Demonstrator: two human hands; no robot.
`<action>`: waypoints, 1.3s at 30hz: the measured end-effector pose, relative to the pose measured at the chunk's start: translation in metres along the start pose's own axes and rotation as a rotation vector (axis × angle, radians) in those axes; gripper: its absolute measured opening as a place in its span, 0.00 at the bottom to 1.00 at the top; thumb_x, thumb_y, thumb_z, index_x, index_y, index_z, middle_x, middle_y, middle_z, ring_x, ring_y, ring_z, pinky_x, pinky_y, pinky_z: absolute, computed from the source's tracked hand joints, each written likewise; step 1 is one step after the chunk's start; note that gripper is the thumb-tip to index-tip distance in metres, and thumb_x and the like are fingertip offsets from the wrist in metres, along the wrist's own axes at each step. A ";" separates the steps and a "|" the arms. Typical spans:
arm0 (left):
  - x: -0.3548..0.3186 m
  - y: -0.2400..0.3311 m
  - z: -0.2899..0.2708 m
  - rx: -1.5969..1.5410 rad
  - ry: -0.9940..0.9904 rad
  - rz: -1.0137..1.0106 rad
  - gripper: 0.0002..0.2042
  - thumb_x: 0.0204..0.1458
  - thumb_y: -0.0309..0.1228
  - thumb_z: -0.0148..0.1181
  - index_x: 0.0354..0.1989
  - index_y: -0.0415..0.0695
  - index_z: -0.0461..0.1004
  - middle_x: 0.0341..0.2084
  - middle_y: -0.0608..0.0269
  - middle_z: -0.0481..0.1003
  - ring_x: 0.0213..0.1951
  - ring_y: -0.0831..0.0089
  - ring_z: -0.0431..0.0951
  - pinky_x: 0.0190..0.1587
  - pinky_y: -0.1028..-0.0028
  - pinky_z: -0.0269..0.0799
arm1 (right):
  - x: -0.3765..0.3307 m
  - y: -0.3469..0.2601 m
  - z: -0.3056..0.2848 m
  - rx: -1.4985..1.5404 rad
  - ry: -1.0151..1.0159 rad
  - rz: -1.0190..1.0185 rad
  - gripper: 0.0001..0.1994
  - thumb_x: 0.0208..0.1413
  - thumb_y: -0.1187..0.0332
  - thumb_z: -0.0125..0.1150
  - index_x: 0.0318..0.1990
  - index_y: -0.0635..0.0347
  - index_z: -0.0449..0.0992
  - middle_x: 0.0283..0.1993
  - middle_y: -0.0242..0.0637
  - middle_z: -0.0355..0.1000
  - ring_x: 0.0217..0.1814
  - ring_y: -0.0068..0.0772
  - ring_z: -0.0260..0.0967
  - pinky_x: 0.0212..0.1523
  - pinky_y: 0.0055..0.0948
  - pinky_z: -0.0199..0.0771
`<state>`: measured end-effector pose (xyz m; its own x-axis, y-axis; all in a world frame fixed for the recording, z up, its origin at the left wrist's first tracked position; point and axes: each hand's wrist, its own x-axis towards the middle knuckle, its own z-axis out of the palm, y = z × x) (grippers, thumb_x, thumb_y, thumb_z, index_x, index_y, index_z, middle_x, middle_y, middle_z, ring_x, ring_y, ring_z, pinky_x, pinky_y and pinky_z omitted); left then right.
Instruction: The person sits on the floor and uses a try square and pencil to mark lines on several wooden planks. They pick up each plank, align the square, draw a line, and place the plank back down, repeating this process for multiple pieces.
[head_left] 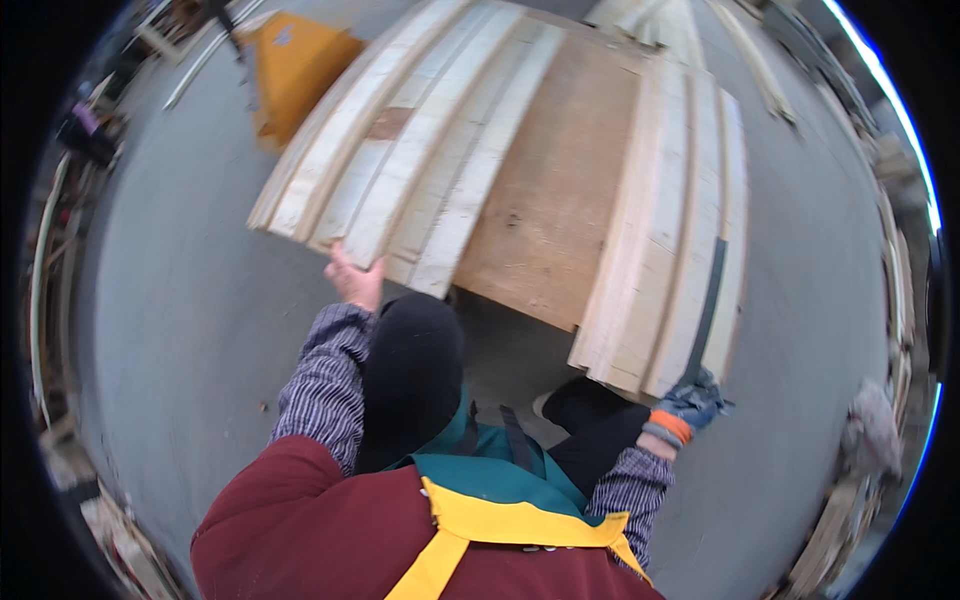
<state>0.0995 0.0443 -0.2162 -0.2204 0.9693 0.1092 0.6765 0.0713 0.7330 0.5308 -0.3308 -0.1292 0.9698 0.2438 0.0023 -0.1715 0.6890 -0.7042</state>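
Left hand (354, 278): bare, at the near-left edge of the pallet (520, 170) — fingers go under the boards, so their closing I cannot tell.
Right hand (690, 405): in a blue glove, gripping the near-right corner, fingers closed on it.
Pallet: wooden, tilted up over the grey floor (190, 290).
Far left: a yellow cart (295, 65).

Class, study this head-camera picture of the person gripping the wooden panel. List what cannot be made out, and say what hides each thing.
1. Left hand: fingertips hidden under the wooden panel, head view.
2. Right hand: a blue glove covers it; the grip is hidden beneath the panel's corner.
3. The panel's far end: cut off by the top edge.
4. Yellow machine: partly behind the panel, kind unclear.
5. Clutter along the rim: blurred and bent by the fisheye.
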 end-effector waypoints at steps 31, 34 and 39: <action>0.051 -0.032 0.034 -1.129 -0.020 -0.876 0.15 0.51 0.35 0.68 0.40 0.38 0.75 0.32 0.60 0.77 0.27 0.73 0.76 0.24 0.73 0.68 | 0.016 -0.034 -0.088 -0.431 0.677 0.272 0.10 0.55 0.62 0.62 0.43 0.48 0.74 0.36 0.28 0.71 0.34 0.28 0.65 0.39 0.37 0.72; 0.053 -0.040 0.033 -1.030 -0.109 -0.880 0.14 0.56 0.35 0.63 0.45 0.40 0.74 0.37 0.61 0.78 0.33 0.72 0.79 0.29 0.74 0.73 | 0.017 -0.035 -0.088 -0.355 0.587 0.332 0.11 0.55 0.57 0.62 0.42 0.49 0.74 0.35 0.29 0.71 0.34 0.29 0.65 0.39 0.38 0.71; 0.047 -0.033 0.026 -1.129 -0.139 -0.801 0.15 0.55 0.34 0.64 0.46 0.38 0.75 0.40 0.59 0.77 0.38 0.69 0.78 0.37 0.70 0.75 | 0.005 -0.044 -0.083 -0.370 0.679 0.329 0.13 0.55 0.56 0.62 0.43 0.50 0.73 0.33 0.28 0.68 0.34 0.29 0.62 0.36 0.36 0.69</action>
<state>0.0853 0.0933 -0.2522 -0.1583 0.7751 -0.6116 -0.5412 0.4500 0.7103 0.5578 -0.4164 -0.1572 0.7938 -0.1521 -0.5888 -0.5111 0.3577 -0.7815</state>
